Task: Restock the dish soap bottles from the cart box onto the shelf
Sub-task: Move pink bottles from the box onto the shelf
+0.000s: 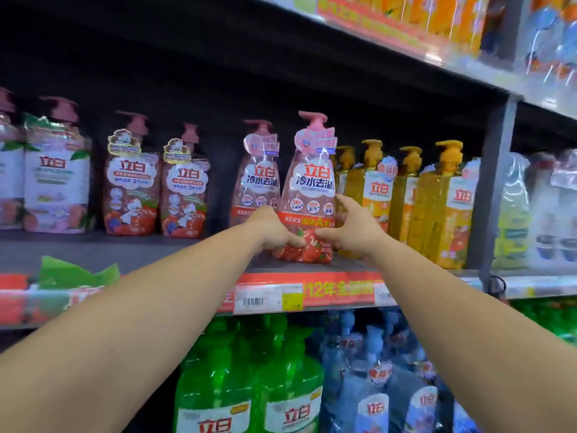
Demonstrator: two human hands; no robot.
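A pink pump bottle of dish soap [307,189] with a strawberry label stands upright near the front of the grey shelf [299,267]. My left hand [271,230] grips its lower left side, and my right hand [349,230] holds its lower right side, thumb on the front. Just behind and to the left stands a second identical pink bottle [257,179]. The cart box is out of view.
Other pink soap bottles [131,185] stand further left, with a gap between them and my hands. Yellow pump bottles [437,201] crowd the right side. Green bottles [281,385] and blue bottles [390,385] fill the shelf below. A red price strip [312,292] runs along the shelf edge.
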